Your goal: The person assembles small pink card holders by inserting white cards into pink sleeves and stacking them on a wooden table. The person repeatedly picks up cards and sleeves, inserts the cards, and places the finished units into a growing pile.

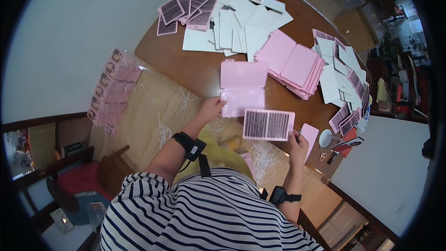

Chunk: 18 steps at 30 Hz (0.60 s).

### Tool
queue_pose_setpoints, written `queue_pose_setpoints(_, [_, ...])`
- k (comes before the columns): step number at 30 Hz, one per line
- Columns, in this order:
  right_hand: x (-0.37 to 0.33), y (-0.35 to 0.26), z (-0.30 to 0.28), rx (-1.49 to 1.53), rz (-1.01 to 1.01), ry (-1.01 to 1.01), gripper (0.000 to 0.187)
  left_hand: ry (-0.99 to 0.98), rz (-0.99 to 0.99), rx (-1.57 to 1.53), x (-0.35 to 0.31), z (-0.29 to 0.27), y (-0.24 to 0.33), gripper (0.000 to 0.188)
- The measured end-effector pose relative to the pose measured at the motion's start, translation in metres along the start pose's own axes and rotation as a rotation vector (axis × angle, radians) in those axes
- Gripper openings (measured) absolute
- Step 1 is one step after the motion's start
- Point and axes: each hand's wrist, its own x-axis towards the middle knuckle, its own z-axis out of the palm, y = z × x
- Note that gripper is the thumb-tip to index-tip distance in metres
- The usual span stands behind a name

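A: How far along is this?

B: Early on this piece, I'd judge. The open pink case (244, 75), just right of the left fingers, looks bare in both halves. A stack of open pink cases (301, 65) lies ahead of the right fingers, and loose striped trays (171, 11) lie far ahead of the left ones, so plenty seems left.

A: Anything finished?

B: Possibly the bagged pink packs (109, 88), well left of the left fingers; I can't be sure.

A: And the fingers?

B: The left hand (212, 109) has its fingers nearly closed, pinching the left edge of the case's near half. The right hand (298, 144) has thumb and fingers closed on the right end of a dark-striped tray (268, 124). Whether that tray touches the case, I can't tell.
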Motion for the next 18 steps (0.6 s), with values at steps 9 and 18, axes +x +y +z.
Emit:
queue_pose_setpoints(9, [0.04,0.008,0.104,-0.009,-0.052,0.028,0.023,0.241,0.624,0.782,-0.011,-0.039,0.015,0.099])
queue_pose_setpoints(18, [0.053,0.019,0.129,-0.1,0.0,-0.043,0.022,0.095,0.584,0.913,-0.002,-0.049,0.016,0.114])
